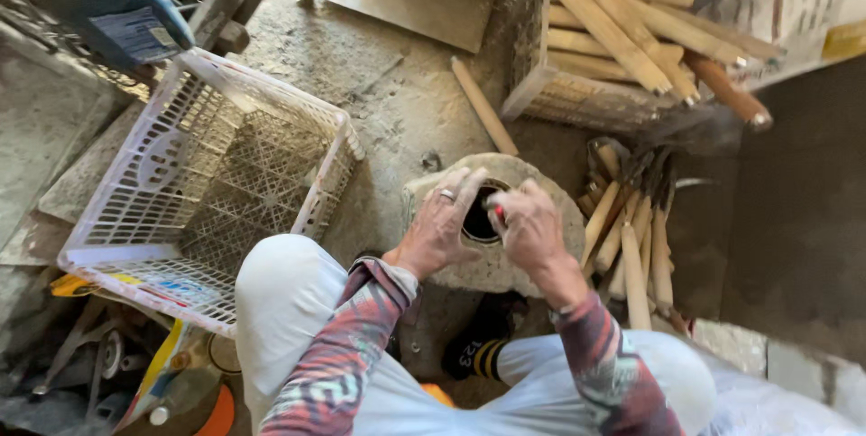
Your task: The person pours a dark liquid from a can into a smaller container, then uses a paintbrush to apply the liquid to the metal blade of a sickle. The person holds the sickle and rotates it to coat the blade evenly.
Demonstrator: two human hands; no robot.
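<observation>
My single head-worn camera looks steeply down, close over both hands and knees; no second view.

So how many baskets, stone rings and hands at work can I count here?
White plastic baskets: 1
Crates of wooden handles: 1
Round stone rings: 1
Hands on the stone ring: 2, left hand and right hand
Total: 5

Both forearms, in patterned red and grey sleeves, reach forward and downward between the raised knees. The left hand (439,229) lies palm down with its fingers (462,189) spread and a ring on one. The right hand (530,227) is curled, its fingers (502,211) pinched together near the left fingertips.
</observation>
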